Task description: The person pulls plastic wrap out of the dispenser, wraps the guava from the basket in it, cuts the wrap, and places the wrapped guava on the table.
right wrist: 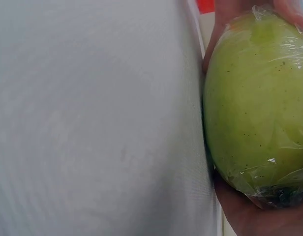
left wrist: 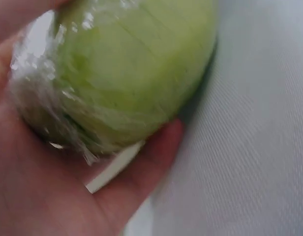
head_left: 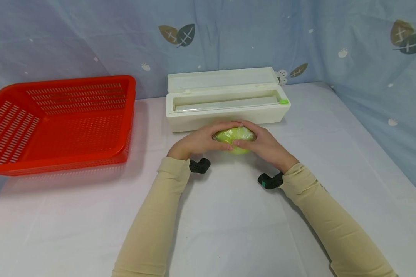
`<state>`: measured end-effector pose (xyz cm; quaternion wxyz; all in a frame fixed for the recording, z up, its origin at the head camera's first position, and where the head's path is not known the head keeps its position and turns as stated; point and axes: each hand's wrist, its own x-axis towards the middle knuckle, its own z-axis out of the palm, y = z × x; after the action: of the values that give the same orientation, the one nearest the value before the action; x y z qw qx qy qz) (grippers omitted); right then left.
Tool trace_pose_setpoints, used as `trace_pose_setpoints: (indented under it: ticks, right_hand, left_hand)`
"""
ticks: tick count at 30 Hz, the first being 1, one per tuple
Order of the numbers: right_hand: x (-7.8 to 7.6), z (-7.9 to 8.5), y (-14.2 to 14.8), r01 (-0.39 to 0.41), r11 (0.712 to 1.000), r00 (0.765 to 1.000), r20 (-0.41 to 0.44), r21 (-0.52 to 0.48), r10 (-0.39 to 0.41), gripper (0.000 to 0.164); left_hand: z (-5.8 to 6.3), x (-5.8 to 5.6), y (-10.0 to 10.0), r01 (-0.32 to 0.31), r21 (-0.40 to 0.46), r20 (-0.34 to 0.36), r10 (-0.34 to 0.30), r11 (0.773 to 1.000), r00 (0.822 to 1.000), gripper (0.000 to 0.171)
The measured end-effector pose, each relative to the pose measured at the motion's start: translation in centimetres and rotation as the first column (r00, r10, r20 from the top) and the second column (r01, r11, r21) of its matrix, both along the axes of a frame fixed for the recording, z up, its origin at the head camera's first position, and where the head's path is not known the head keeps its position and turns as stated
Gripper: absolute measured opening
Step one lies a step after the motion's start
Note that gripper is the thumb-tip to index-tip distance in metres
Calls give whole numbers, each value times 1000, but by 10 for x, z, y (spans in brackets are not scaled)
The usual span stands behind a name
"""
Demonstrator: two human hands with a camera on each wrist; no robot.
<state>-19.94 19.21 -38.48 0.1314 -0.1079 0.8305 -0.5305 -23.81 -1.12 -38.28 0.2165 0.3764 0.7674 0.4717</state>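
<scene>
Both hands hold a pale green oval fruit (head_left: 238,134) covered in clear plastic film, low over the white tabletop; its exact kind is hard to tell. The left hand (head_left: 205,139) curves round its left end, thumb in front and fingers behind. From the other side the right hand (head_left: 267,146) grips the right end. In the left wrist view, crinkled film gathers at the end of the fruit (left wrist: 136,64) against the palm. Small dark specks dot the fruit (right wrist: 255,108) in the right wrist view. Just behind the hands stands a white wrap dispenser box (head_left: 225,118) with its lid raised.
A slotted red plastic basket (head_left: 84,132) stands at the left of the white-covered table (head_left: 235,227). A green piece (head_left: 284,102) sits on the dispenser's right rim. Blue patterned cloth (head_left: 235,34) hangs behind and along the right side.
</scene>
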Motion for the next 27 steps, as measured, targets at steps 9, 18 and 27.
trace_pose_setpoints:
  ticks: [9,18,27]
  right_hand:
    - [-6,-13,5,-39,998,999,-22,-44,38,56]
    - [-8,-27,-2,28,960,969,-244,278,43,67]
    - [-2,-23,-11,61,930,938,-339,362,70,58]
  left_hand:
    - [-29,-20,1,15,17,-90,-14,1000,996,52]
    - [-22,-12,-1,16,71,-69,-11,997,998,38]
    - [-4,0,-2,-21,83,-26,24,996,999,32]
